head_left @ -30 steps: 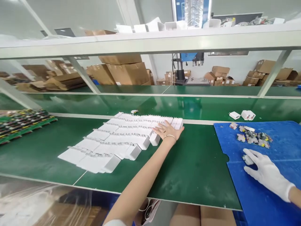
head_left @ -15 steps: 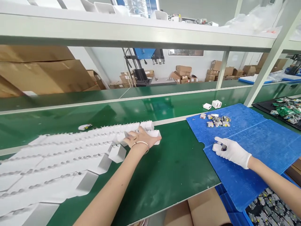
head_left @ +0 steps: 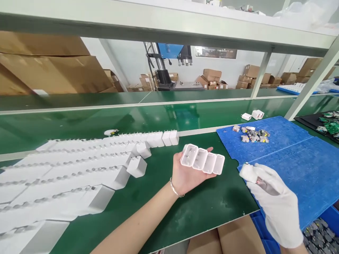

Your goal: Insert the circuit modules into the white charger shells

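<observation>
My bare left hand (head_left: 186,176), with a bracelet at the wrist, is closed around a row of several white plastic charger housings (head_left: 202,160). Their hollow open ends face me. On the right, my gloved right hand (head_left: 272,201) has its fingers curled in a grip over the blue mat's edge. Part of a small circuit module (head_left: 262,183) shows in the gap between thumb and fingers; the rest is hidden by the glove. Left of my hands stand long rows of white charger housings (head_left: 100,176) on the green bench.
Several small circuit modules (head_left: 254,135) lie on the blue mat (head_left: 296,162). Beyond it are white chargers (head_left: 257,114). A black tray (head_left: 312,123) of green boards sits far right; a bin of grey modules (head_left: 320,233) is below. A shelf beam (head_left: 169,28) crosses above.
My left hand has lifted several housings off the rows, moved right and turned them open ends toward me. My right hand has come closer to me off the mat's middle.
</observation>
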A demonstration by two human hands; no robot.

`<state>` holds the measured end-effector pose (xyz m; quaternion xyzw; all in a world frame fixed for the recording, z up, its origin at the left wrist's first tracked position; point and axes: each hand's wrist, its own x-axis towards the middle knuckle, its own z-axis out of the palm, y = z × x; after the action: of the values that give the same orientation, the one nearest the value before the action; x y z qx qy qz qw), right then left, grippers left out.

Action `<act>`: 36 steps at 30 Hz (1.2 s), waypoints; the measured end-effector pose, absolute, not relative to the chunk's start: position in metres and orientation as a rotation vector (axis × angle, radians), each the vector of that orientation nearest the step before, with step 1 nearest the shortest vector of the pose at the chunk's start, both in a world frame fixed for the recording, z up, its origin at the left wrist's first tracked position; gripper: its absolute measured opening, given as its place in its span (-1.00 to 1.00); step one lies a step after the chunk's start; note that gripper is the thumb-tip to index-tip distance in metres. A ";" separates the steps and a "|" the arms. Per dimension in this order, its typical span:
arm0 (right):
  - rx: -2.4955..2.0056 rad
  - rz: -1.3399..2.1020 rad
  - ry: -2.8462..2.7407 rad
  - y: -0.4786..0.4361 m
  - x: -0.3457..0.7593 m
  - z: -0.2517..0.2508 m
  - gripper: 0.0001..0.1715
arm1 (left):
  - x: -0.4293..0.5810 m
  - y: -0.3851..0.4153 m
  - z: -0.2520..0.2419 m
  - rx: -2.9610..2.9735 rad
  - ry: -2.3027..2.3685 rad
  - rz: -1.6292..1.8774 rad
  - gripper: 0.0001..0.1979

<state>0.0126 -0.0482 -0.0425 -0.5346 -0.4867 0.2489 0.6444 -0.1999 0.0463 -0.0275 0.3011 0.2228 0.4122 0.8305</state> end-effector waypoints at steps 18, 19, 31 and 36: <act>-1.130 -0.196 -1.568 -0.051 -0.017 -0.063 -0.42 | -0.193 0.030 -0.038 0.664 0.235 0.844 -0.12; -1.115 -0.207 -1.567 -0.050 -0.018 -0.063 -0.42 | -0.193 0.031 -0.039 0.660 0.234 0.844 -0.12; -1.148 -0.004 -1.493 -0.047 -0.016 -0.075 -0.40 | -0.191 0.032 -0.041 0.658 0.249 0.848 -0.15; -1.119 0.095 -1.433 -0.047 -0.015 -0.080 -0.38 | -0.191 0.032 -0.041 0.663 0.264 0.849 -0.15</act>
<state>-0.0154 -0.0474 -0.0796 -0.4855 -0.6216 0.0411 0.6134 -0.1906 0.0322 -0.0409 0.3145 0.1251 0.4031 0.8502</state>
